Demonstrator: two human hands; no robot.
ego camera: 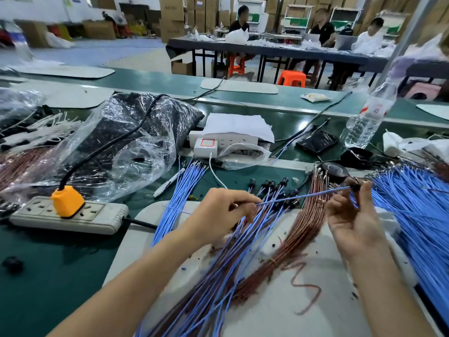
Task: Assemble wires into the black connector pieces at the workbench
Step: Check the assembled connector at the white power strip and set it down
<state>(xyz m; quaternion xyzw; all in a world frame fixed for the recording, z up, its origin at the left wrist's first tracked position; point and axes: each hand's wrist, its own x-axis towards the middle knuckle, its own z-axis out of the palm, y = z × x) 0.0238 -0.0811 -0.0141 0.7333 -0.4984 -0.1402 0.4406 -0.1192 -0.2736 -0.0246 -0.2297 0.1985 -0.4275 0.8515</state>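
Observation:
My left hand (pixel 223 210) pinches one blue wire (pixel 303 196) that runs up and right to a small black connector piece (pixel 356 187). My right hand (pixel 349 212) pinches that connector between thumb and fingertips. Below the hands lies a heap of finished blue-and-brown wires with black connectors (pixel 272 188) at their far ends. A loose blue wire bundle (pixel 179 198) lies to the left, a brown wire bundle (pixel 303 224) in the middle, and a large fan of blue wires (pixel 418 207) on the right.
A power strip (pixel 70 215) with an orange plug (pixel 66 200) sits on the green bench at left. A plastic bag of black parts (pixel 126 132), a white adapter (pixel 206 145), a phone (pixel 317 141) and a water bottle (pixel 369 115) stand behind. People sit at a far table.

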